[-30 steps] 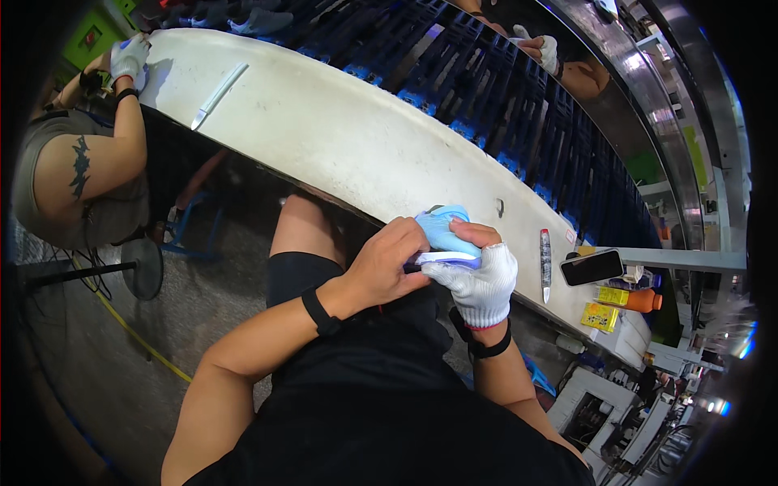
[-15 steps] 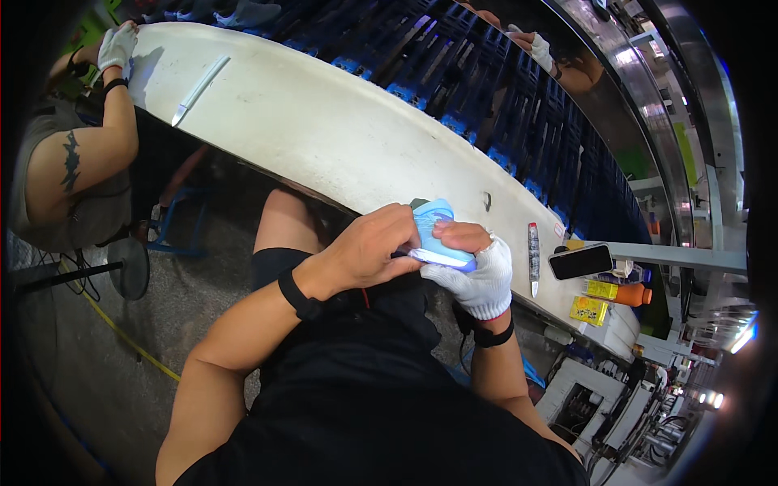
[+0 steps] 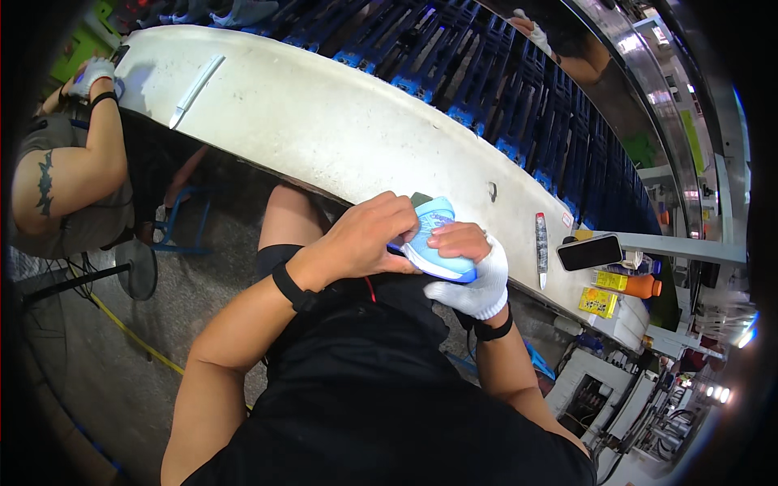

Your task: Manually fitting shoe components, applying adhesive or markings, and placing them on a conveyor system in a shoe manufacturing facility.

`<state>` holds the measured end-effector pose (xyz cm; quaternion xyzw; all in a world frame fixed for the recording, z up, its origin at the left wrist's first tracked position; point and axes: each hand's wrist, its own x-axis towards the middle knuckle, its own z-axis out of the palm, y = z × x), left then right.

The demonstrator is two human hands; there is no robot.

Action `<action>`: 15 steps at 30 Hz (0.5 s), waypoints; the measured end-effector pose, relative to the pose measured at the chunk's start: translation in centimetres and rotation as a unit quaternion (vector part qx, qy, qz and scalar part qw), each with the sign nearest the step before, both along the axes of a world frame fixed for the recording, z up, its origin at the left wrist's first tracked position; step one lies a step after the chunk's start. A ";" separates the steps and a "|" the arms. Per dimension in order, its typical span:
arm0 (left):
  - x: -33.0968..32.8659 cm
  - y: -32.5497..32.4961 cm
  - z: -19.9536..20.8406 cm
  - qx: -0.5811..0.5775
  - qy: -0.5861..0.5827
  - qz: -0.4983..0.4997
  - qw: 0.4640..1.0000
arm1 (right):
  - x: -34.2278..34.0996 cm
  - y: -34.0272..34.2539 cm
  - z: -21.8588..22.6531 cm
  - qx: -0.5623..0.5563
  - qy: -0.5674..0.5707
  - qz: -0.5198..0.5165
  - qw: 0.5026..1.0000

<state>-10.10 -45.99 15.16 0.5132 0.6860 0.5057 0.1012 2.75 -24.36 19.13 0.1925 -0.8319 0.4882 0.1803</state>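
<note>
A light blue shoe (image 3: 438, 234) with a white and blue-violet sole is held between my two hands, above the near edge of the table. At its opening a dark green piece (image 3: 421, 198) sticks out. My bare left hand (image 3: 374, 232) is closed on the shoe's left side, with bent fingers and the thumb near the sole edge. Round the right end is my right hand (image 3: 484, 271), in a white knit glove that leaves the fingertips bare; its fingers press on the upper. Part of the shoe is hidden behind the fingers.
On the pale curved table (image 3: 324, 138) lie a white-handled knife (image 3: 196, 92) and a wrapped knife (image 3: 541, 251). A phone (image 3: 589, 253), an orange bottle (image 3: 642, 286) and a yellow box (image 3: 597, 302) stand at right. Beyond runs a dark slatted conveyor (image 3: 454, 73). A co-worker (image 3: 77, 170) sits at left.
The shoe has turned slightly in my hands, showing more of the upper and sole side. My right fingers have shifted a little. The co-worker's gloved hand has moved down and left.
</note>
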 end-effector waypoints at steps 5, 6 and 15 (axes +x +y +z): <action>1.0 -1.4 0.1 0.006 -0.014 0.028 0.999 | 0.0 -0.7 -0.9 -0.041 0.016 0.006 0.999; 1.2 -1.7 0.3 0.008 -0.018 0.031 0.999 | -0.1 -0.9 -0.8 -0.023 0.034 0.003 0.999; 1.8 -5.3 -2.5 -0.056 0.063 0.122 0.989 | -0.8 -1.6 -1.2 -0.072 0.047 -0.004 0.996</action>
